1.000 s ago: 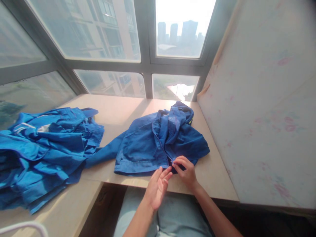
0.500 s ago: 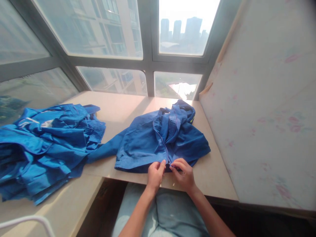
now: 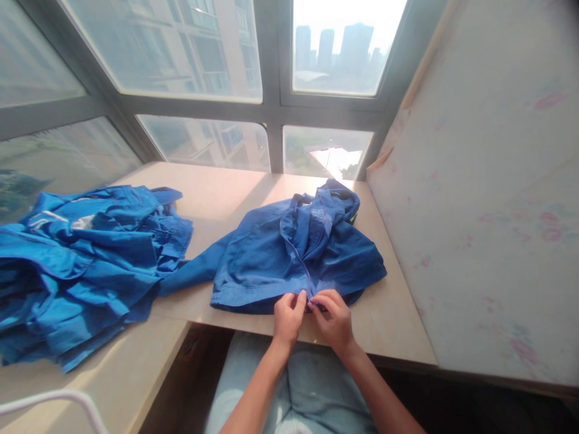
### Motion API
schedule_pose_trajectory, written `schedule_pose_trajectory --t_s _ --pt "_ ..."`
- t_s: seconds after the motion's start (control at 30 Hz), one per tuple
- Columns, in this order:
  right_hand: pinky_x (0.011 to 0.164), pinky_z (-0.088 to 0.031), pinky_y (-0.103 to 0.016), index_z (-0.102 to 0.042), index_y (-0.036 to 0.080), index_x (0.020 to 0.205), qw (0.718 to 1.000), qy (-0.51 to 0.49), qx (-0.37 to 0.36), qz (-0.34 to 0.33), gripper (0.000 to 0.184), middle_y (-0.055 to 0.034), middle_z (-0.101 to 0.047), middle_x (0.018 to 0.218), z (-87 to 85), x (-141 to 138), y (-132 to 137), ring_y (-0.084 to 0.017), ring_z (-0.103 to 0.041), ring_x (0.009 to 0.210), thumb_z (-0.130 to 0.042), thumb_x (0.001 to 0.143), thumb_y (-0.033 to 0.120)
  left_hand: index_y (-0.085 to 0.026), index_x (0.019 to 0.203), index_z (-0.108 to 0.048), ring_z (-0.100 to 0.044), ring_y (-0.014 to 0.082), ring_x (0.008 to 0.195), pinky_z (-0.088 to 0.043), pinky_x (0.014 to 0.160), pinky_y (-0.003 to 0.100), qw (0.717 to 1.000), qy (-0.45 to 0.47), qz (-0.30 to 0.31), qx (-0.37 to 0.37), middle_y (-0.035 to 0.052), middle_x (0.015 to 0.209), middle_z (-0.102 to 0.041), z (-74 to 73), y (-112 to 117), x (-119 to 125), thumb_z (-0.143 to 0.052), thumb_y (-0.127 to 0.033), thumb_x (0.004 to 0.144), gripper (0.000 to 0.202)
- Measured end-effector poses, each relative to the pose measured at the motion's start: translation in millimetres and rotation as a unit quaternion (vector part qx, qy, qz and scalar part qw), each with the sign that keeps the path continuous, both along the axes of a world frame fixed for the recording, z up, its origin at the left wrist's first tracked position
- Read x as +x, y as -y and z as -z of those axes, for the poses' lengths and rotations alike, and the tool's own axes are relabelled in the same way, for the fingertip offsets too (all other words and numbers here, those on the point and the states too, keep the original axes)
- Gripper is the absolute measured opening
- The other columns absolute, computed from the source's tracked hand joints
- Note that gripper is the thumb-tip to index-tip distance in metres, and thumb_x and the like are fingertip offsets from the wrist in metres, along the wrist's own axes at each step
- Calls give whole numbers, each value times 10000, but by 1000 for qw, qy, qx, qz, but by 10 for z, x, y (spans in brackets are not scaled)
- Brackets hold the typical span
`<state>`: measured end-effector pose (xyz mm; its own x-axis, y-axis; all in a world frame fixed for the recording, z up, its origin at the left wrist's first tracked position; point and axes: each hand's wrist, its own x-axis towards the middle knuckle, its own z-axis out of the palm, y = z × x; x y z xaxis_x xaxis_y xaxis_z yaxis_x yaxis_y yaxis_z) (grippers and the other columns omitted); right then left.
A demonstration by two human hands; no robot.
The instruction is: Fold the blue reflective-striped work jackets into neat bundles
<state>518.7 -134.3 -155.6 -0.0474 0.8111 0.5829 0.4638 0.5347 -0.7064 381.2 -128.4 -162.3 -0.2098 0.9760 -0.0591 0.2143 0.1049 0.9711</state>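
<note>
A blue jacket lies spread on the tabletop before me, its front hem toward me and its collar toward the window. One sleeve stretches left to a second pile of blue clothing. My left hand pinches the jacket's bottom hem just left of the front zipper. Close beside it, my right hand pinches the zipper's lower end on the other front edge. The fingertips of both hands nearly meet. They cover the zipper's small end pieces, so I cannot see whether these are joined.
A heap of blue garments lies on the left of the wooden table. A white curved tube is at the lower left. Window frames rise behind the table, and a flower-patterned wall stands on the right.
My two hands have come slightly closer together at the zipper's bottom. The jacket lies almost as before, and the view has shifted a little.
</note>
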Motion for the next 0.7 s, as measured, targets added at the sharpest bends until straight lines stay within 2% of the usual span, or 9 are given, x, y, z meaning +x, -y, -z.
schedule_pose_trajectory --t_s 0.17,0.37,0.6,0.7 --pt "720 -538 -303 -694 212 914 1000 -2 7 9 108 -54 -663 856 -40 -21 13 -177 -624 812 -614 899 141 -171 627 -620 -600 166 593 -457 587 253 1000 -10 -6 -7 46 606 -655 37 4 -23 -584 -568 844 454" --pt "708 -538 -308 -702 222 900 1000 0 4 13 113 -50 -667 843 -46 -29 0 -180 -627 794 -615 901 150 -165 610 -634 -590 168 606 -444 596 251 1000 6 -2 -28 49 602 -647 2 26 -22 -615 -581 818 466" --pt "716 -537 -326 -699 228 905 1000 10 3 19 117 -58 -667 848 -46 -41 9 -188 -624 807 -602 915 164 -147 590 -633 -498 127 507 -371 505 234 987 132 -4 -88 30 539 -590 -30 60 1 -667 -610 746 489" --pt "722 -531 -323 -696 228 902 1000 5 5 25 111 -55 -667 856 -56 -35 -18 -189 -622 815 -611 909 158 -137 561 -629 -435 100 459 -312 472 224 979 162 35 -117 9 480 -533 -25 75 11 -693 -603 708 493"
